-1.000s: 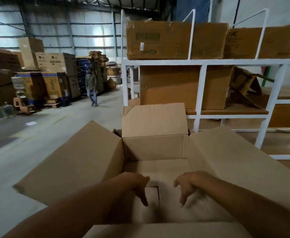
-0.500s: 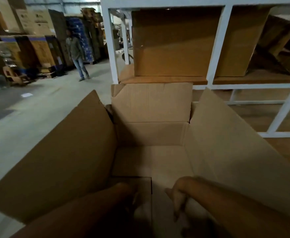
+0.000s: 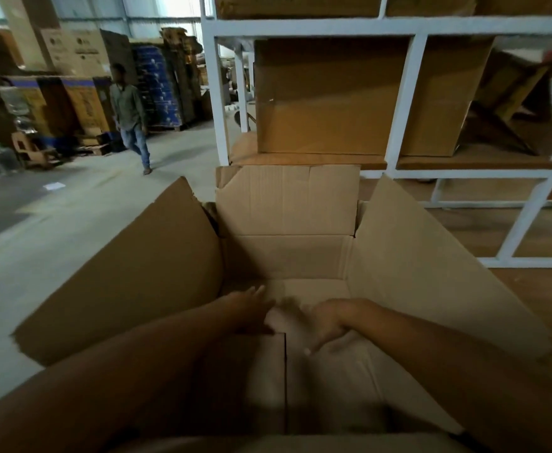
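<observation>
A large open cardboard box (image 3: 287, 256) stands right in front of me, its four top flaps spread outward. Both my arms reach down inside it. My left hand (image 3: 248, 310) lies over the left bottom flap with its fingers stretched forward. My right hand (image 3: 328, 325) is beside it on the right bottom flap, fingers pointing down and left onto the cardboard. The seam between the two bottom flaps (image 3: 285, 380) runs between my hands. Motion blur hides the fingertips. Neither hand holds anything.
A white metal rack (image 3: 405, 96) with brown cartons (image 3: 327, 99) stands just behind the box. A person (image 3: 129, 116) walks on the concrete floor (image 3: 56, 230) at the left. Stacked cartons and blue pallets (image 3: 160, 83) line the far left wall.
Both hands have moved forward across the box bottom and their fingers have spread flatter. The view has tilted down and moved closer to the box. The person at the left has walked nearer.
</observation>
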Motion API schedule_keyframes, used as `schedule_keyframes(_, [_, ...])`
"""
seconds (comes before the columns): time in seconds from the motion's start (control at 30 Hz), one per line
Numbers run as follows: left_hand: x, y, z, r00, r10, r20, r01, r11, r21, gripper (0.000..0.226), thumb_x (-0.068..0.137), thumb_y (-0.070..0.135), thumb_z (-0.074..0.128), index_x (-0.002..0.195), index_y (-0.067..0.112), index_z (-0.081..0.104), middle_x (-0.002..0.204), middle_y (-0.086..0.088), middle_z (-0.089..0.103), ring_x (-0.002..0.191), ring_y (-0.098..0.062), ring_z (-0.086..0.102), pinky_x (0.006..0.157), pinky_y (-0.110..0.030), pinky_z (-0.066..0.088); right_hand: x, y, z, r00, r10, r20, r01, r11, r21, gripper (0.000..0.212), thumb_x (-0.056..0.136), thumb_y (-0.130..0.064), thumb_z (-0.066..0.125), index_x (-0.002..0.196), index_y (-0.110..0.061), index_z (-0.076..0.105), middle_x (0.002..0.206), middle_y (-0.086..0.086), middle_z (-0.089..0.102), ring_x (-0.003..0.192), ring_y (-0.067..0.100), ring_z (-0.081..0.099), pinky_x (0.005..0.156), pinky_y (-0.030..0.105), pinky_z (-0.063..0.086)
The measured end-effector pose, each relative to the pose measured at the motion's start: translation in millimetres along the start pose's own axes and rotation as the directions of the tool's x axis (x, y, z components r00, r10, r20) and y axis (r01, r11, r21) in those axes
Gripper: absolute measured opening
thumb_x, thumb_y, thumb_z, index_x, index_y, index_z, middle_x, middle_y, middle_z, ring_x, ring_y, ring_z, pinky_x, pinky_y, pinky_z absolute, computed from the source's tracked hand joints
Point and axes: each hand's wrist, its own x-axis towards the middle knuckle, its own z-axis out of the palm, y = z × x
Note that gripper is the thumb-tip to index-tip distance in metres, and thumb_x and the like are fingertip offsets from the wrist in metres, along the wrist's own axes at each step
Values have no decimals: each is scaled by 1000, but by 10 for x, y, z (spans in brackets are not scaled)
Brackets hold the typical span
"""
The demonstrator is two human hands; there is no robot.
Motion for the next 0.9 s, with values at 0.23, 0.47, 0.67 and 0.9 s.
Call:
schedule_keyframes(0.23, [-942, 233, -994, 931, -12, -365, 16, 1000, 6, 81, 96, 60, 35, 155, 14, 6, 163, -11, -6, 151, -25, -2, 118, -52, 21, -1085, -139, -594, 896, 82, -437, -19, 989, 146, 105, 82, -62, 65, 157, -28, 1, 164, 15, 2, 149, 32, 16, 117, 44, 25])
schedule_keyframes(0.47, [-1946, 502, -907, 786, 30, -618, -98, 992, -76, 85, 96, 57, 38, 154, 16, -7, 162, -5, -10, 150, -20, -6, 121, -44, 16, -2339, -395, -406, 687, 148, -711, 51, 967, 250, 104, 82, -62, 64, 154, -38, -8, 165, 2, -7, 149, 26, 16, 113, 48, 31])
schedule_keyframes(0.67, [-2574, 789, -726, 570, 42, -821, -241, 963, -118, 83, 95, 61, 33, 154, 21, -10, 161, 1, -15, 148, -13, -12, 117, -32, 3, -3030, -681, 161, 336, 219, -916, 90, 961, 263, 92, 85, -64, 56, 153, -41, 0, 165, -4, 4, 149, 19, 16, 113, 49, 30])
schedule_keyframes(0.9, [-3068, 1395, -1049, 444, 133, -886, -272, 962, 8, 79, 95, 62, 27, 152, 24, -11, 157, 4, -22, 147, -13, -17, 118, -33, 1, -3594, -615, 444, 95, 305, -947, 107, 943, 315, 86, 87, -63, 55, 156, -34, 11, 164, -3, 11, 148, 20, 18, 110, 40, 23])
